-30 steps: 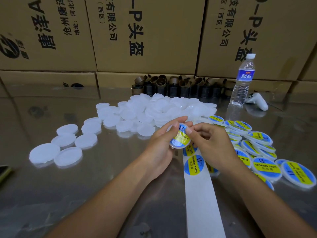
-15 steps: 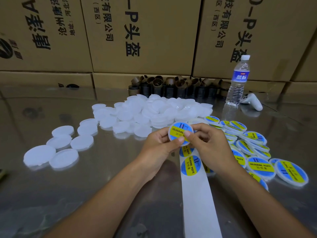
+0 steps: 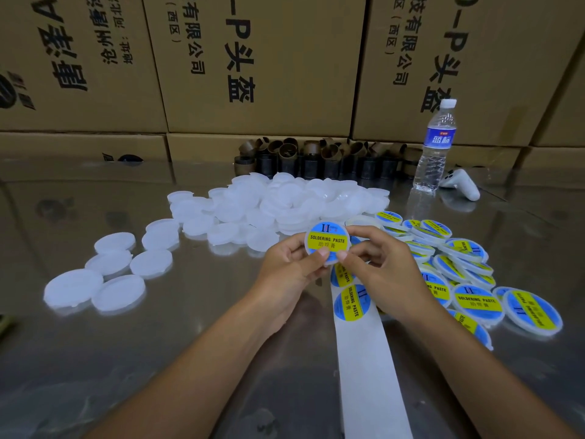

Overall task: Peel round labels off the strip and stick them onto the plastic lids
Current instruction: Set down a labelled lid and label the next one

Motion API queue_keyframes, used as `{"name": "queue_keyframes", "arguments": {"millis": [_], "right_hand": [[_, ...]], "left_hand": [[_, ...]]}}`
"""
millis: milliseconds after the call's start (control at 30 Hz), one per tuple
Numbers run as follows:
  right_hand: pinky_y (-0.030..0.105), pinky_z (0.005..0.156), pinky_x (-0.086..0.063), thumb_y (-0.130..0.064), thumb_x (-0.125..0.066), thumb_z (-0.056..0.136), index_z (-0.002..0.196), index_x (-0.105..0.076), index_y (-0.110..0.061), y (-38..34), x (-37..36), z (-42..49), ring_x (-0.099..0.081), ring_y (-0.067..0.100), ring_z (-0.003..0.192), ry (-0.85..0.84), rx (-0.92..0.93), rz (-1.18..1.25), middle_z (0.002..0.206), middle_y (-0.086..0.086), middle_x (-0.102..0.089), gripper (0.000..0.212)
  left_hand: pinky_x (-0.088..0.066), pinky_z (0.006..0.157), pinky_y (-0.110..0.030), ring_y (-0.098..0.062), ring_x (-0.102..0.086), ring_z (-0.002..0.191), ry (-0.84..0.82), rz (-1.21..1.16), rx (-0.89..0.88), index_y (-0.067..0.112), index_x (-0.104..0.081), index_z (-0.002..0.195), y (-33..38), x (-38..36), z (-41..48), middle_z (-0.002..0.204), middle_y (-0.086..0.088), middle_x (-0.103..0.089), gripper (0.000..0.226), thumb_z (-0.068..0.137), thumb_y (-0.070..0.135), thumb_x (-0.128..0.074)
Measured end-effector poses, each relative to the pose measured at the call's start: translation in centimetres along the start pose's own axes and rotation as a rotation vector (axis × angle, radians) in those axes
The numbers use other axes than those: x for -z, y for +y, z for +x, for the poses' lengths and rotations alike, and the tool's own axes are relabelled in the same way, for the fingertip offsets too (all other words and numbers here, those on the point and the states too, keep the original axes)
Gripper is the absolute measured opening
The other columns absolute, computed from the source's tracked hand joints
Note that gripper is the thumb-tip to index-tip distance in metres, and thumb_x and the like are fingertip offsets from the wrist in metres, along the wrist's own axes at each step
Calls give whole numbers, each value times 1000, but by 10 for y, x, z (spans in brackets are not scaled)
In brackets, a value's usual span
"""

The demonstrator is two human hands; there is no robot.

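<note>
Holding one labelled lid point(image 3: 327, 243) up between both hands, above the far end of the label strip point(image 3: 364, 359). Gripped on its left rim by the curled left hand point(image 3: 289, 269) and pinched on its right rim by the right hand point(image 3: 384, 267), with both thumbs meeting at the lower edge. Reads "SOLDERING PASTE" in black on a yellow band across a blue disc, with Chinese characters beneath and a "II" mark above.

Same wording on the next round label point(image 3: 350, 301), lying sideways on the white strip just below the hands. Another partly hidden behind the thumbs.

To the right, on the shiny metal table point(image 3: 190, 343), a heap of finished lids point(image 3: 462, 274) in the same blue and yellow print. Beyond the hands, a pile of plain white lids point(image 3: 285, 204), with more scattered to the left.

Along the back, brown cardboard cores point(image 3: 316, 160), a water bottle point(image 3: 435, 147) with white Chinese characters on a blue wrapper, and a white controller point(image 3: 462, 185). Behind these, stacked cartons point(image 3: 253, 58) printed in black with "-P", "头盔", "有限公司" and "(西区)".
</note>
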State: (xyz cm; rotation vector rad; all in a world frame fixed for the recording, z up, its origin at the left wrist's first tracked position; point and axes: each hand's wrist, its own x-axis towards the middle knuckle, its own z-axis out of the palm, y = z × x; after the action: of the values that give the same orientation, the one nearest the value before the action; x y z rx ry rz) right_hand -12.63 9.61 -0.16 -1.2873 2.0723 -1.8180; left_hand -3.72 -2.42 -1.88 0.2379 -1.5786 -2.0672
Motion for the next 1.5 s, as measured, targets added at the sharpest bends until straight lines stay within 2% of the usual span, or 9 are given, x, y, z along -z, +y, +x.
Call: {"name": "queue_keyframes", "arguments": {"millis": [200,333,467,667,833,967,1133,1367,1500], "right_hand": [[35,68,-51,-10,-59,90,87,-62,-34,0,0,-1,-57,9,59,33,-23,3,64,7,-67,24],[19,59,-49,-10,-58,91,88,-63,-28,1,3,3,-59,3,56,104,-29,69,59,-2,-67,19],[11,50,-43,-13,-54,94,102,-62,-18,10,20,13,-55,0,49,444,-102,142,61,-6,-62,13],[48,85,-50,-21,-52,94,110,-62,-13,34,42,22,-64,35,89,760,-296,-28,66,1,-58,20],[45,89,-51,-20,-56,92,118,-58,-7,36,43,21,-67,34,87,756,-365,-36,64,2,-60,29],[48,92,-49,-20,-55,91,118,-59,-10,33,42,22,-65,34,94,750,-353,-21,78,7,-66,29],[45,87,-50,-18,-55,90,98,-59,-24,22,35,18,-63,30,97,737,-230,-47,90,-3,-60,11],[43,84,-50,-14,-54,91,94,-58,-25,14,27,13,-63,30,89,633,-164,-42,81,-11,-57,12],[27,71,-48,-10,-55,90,93,-59,-24,9,23,11,-61,25,77,572,-99,-34,78,-9,-57,15]], "left_hand": [[-51,63,-16,-8,-69,78,11,11,7,12,-66,107,0,-2,0,92,-2,-74,19,90,3,-59],[-53,67,-19,-10,-69,82,25,28,16,14,-66,109,2,-2,1,97,-4,-73,21,90,8,-61],[-53,78,-24,-11,-64,81,208,83,6,22,-66,96,8,8,8,90,1,-69,18,90,6,-62],[-41,67,-4,-8,-55,76,477,607,-181,13,-64,96,12,37,22,86,4,-61,20,89,-3,-55],[-33,102,-26,-23,-46,121,436,1027,-97,13,-59,123,3,56,28,131,-6,-52,32,92,7,-56],[-22,110,-28,-25,-28,138,313,1174,-12,13,-50,137,-1,59,27,148,-3,-41,42,95,17,-53],[-30,109,-34,-25,-41,131,296,1446,-32,22,-57,131,-1,58,21,138,1,-54,37,96,27,-51],[-28,81,-29,-21,-53,103,371,1524,-151,23,-67,85,7,52,15,98,2,-64,13,92,24,-57],[-32,77,-26,-14,-50,90,260,1238,-157,23,-56,75,11,46,16,87,8,-57,20,94,18,-55]]}}
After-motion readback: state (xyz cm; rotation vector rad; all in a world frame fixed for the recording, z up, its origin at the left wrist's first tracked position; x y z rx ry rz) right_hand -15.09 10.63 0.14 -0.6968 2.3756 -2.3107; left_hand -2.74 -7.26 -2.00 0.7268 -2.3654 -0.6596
